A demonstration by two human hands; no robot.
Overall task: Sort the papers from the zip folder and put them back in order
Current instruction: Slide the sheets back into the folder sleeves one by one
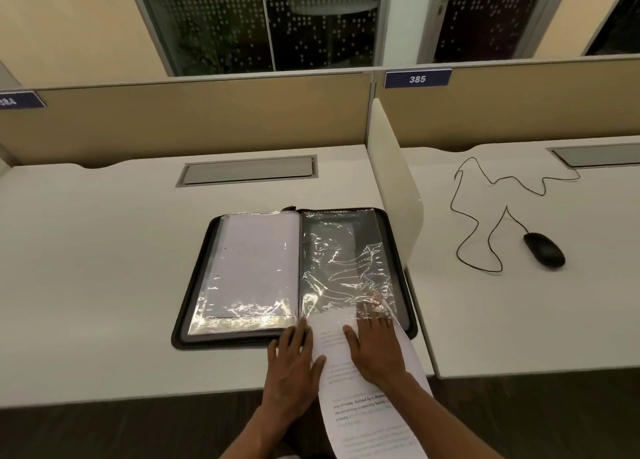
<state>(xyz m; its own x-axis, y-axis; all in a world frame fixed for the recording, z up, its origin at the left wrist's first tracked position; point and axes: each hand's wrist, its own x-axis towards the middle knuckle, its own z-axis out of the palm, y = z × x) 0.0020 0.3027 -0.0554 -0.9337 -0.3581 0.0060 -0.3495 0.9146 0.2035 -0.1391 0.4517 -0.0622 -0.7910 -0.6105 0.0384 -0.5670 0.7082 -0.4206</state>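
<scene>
The sheet (360, 399) runs lengthwise toward the right sleeve (346, 261) of the folder (194, 285); right hand (375, 348) presses it flat-fingered, left hand (294, 368) steadies its edge, fingers relaxed

"385" on blue partition label (417, 78)

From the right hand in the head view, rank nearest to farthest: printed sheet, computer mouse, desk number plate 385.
From the right hand:
1. Printed sheet, directly under the hand, touching.
2. Computer mouse, on the neighbouring desk to the right.
3. Number plate 385, up on the back partition.
</scene>
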